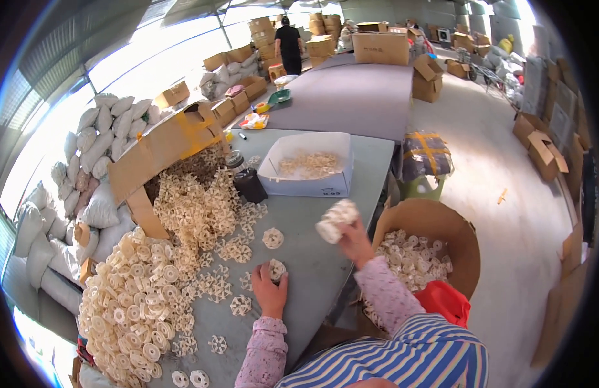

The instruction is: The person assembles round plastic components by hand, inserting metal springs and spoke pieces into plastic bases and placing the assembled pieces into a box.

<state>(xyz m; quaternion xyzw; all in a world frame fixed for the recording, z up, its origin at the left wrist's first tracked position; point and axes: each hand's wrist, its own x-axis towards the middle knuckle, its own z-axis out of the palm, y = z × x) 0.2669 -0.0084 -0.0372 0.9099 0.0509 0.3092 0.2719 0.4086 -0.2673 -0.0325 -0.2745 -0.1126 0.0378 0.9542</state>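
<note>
My left hand (270, 296) rests low over the table, its fingers curled round a cream plastic wheel (277, 269). In my right hand (356, 243), raised over the table's right side, is a short stack of cream plastic wheels (337, 221); it looks slightly blurred. Another assembled wheel (272, 238) lies alone just beyond my left hand. Left of that hand are loose star-shaped plastic pieces (214, 284). A large heap of ring-shaped plastic parts (128, 304) covers the near left side of the table.
More star pieces spill from a tipped cardboard box (160, 152). Behind stand a dark jar (250, 186) and a white bin (306, 183) holding small pieces. Right of the table is a round cardboard container (464, 239) of wheels. A person (288, 45) stands far back, near piled sacks and boxes.
</note>
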